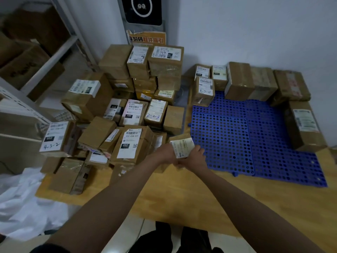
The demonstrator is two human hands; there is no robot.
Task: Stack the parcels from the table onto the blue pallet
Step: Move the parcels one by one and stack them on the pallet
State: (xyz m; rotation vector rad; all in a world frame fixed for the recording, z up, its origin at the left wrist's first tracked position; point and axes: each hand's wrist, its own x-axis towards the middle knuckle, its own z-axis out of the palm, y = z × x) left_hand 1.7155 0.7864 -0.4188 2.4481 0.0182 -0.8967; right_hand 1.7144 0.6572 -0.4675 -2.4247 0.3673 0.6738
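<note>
A small cardboard parcel (pixel 182 145) with a white label is held between both my hands just above the wooden table. My left hand (pixel 165 153) grips its left side and my right hand (pixel 196 156) grips its right side. It sits at the right edge of a big heap of brown parcels (pixel 127 114) that covers the left half of the table. The blue perforated pallet (pixel 246 136) lies to the right. Several parcels (pixel 238 81) stand in a row along its far edge, and one large parcel (pixel 306 126) stands on its right side.
The wooden table (pixel 191 194) shows bare wood in front of the heap and pallet. A metal shelf rack (pixel 36 61) with boxes stands at the left. White plastic sheeting (pixel 23 203) lies at the lower left. A white wall is behind the pallet.
</note>
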